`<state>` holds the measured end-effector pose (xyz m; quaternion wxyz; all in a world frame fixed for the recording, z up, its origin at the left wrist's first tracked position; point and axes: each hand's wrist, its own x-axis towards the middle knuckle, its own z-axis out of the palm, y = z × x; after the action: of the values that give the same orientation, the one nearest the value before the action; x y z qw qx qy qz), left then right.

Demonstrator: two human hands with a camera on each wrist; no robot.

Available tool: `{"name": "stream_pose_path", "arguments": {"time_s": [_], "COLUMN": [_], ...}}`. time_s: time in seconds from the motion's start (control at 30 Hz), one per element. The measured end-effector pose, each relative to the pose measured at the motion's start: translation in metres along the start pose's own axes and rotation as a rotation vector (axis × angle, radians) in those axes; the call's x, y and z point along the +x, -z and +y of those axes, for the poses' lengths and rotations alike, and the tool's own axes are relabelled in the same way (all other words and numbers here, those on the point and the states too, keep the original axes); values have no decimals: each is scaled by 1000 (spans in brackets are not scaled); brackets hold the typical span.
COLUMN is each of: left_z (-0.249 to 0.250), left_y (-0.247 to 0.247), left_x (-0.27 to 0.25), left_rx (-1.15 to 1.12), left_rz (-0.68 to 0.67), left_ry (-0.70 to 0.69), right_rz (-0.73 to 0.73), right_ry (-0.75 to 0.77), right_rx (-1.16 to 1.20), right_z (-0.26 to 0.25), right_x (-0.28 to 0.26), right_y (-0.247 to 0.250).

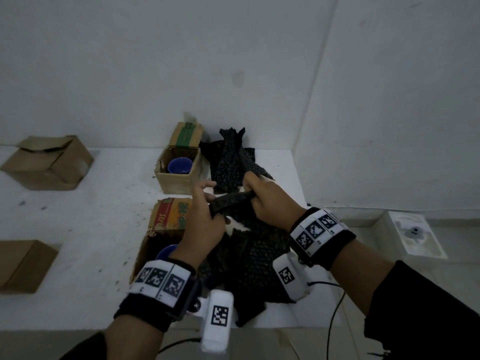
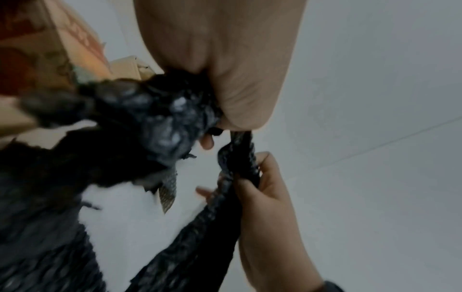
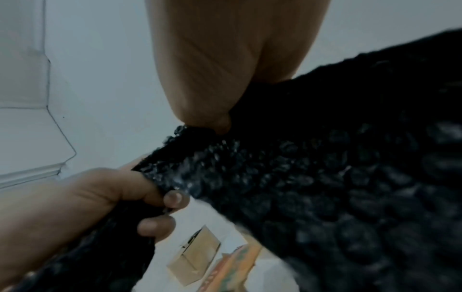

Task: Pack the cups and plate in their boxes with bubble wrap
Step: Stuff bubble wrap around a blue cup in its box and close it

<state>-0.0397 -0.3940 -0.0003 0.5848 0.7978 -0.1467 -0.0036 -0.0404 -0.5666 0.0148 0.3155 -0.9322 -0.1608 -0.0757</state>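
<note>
White table [image 1: 78,229], white corner walls [image 1: 233,61], both hands' fingers [image 1: 205,193] gripping bubble wrap [image 1: 257,261]

There is bare bench [image 1: 104,209] between the two open boxes [image 1: 176,172] in the middle and the shut boxes [image 1: 49,162] far left. Black bubble wrap [image 1: 249,258] fills the right side.

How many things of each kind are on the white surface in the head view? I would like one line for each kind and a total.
Cardboard boxes: 4 (far left, near left, far middle, near middle).
Blue cups: 2, one in the far middle box, one in the near middle box.
Black bubble wrap pieces: at least 2 (far, in both hands).
Total: 8.
</note>
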Motion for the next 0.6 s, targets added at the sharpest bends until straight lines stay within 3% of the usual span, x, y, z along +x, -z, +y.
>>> {"name": "stream_pose_path", "arguments": {"time_s": [0.17, 0.23, 0.4, 0.6], "left_z": [12, 6, -30, -71], "left_y": [60, 87, 148, 156], "left_x": [9, 9, 1, -23], "left_rx": [79, 152, 426, 546], "left_rz": [-199, -199, -163, -223], "left_ry": [-55, -40, -13, 120], "right_rz": [19, -24, -239, -220], "right_ry": [2, -40, 16, -104], "right_rx": [74, 64, -270, -499], "right_z": [-37, -49, -86, -111], "right_x": [15, 18, 27, 38], "right_y": [-13, -21, -64, -114]}}
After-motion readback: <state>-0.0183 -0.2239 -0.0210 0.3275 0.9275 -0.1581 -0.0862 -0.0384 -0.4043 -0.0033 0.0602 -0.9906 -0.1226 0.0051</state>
